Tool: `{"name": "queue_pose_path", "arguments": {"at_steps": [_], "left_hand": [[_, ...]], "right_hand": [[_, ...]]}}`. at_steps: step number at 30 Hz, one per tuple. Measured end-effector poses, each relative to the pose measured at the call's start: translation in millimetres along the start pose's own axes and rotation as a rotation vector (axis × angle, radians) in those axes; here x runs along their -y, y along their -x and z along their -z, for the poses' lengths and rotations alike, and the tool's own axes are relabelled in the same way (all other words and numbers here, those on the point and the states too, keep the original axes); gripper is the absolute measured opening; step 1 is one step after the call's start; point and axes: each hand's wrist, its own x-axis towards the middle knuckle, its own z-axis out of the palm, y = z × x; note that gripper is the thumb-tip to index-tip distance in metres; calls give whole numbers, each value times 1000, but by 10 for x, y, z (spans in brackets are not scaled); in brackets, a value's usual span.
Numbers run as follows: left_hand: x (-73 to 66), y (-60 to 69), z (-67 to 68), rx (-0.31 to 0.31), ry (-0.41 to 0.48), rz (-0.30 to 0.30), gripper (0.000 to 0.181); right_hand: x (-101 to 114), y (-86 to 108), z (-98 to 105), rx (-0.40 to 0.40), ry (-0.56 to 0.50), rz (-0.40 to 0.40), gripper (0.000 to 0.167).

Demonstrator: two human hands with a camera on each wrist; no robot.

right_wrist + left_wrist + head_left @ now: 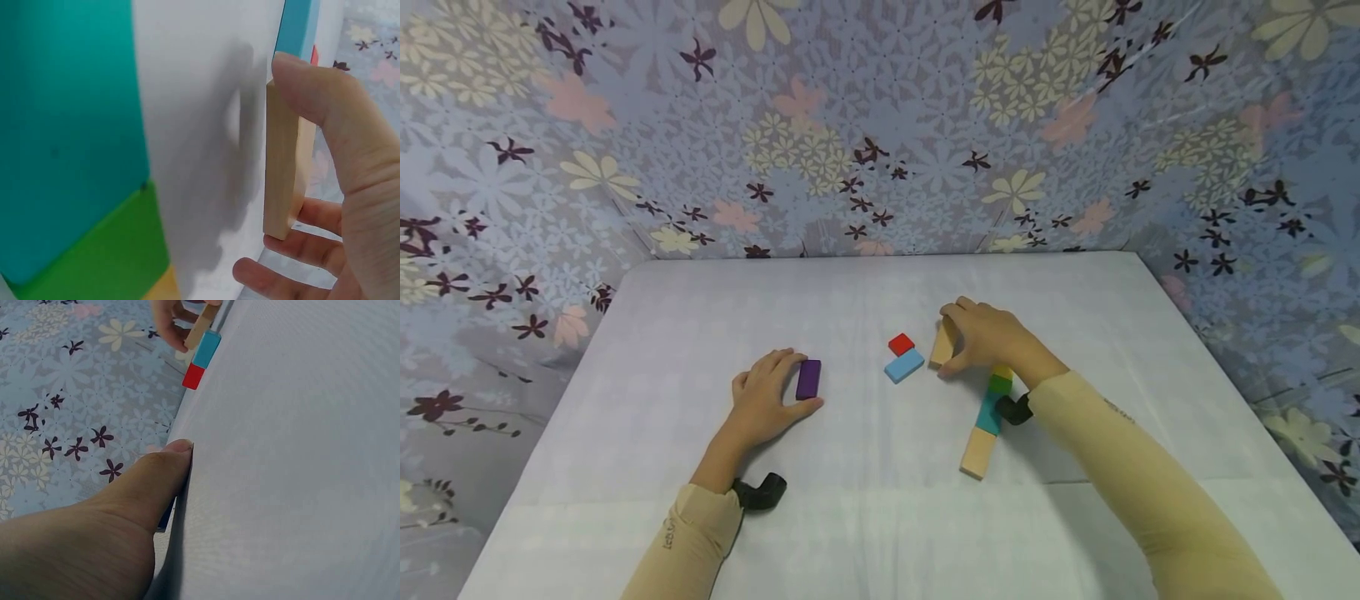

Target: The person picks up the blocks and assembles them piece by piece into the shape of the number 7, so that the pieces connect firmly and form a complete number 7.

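On the left of the table, a dark purple block lies between the thumb and fingers of my left hand. The thumb is at its near end and a fingertip at its far end; in the left wrist view the thumb hides most of it. My right hand holds a plain wooden block, thumb at one end and fingers at the other, seen closely in the right wrist view. Just left of this block lie a light blue block and a small red block, touching each other.
Under my right wrist runs a slanted row: a yellow piece, a green block, a teal block and another wooden block. White cloth covers the table. Flowered fabric hangs behind and at the sides.
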Motion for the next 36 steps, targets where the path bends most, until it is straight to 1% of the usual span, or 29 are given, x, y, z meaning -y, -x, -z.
{"name": "queue_pose_path", "arguments": {"at_steps": [5,13,18,24,31,36], "left_hand": [[0,1,11,-4,2,-5,75],[16,4,12,-19,-2,-25,74],[5,10,26,-17,14,-24,73],[17,14,14,-9,12,-17,73],[63,38,6,-13,5,-32,73],[80,63,16,-10,1,-40,73]], "right_hand": [[-76,-59,23,-1,-15,-11,108],[-199,-103,77,-32,-54,-35,107],[-280,-127,72,-44,-70,-44,107],[-352,-162,78,-44,-79,-83,109],[-354,-122,86,-34,-82,-142,112],[-360,-57,65,-37,-96,-168,109]]}}
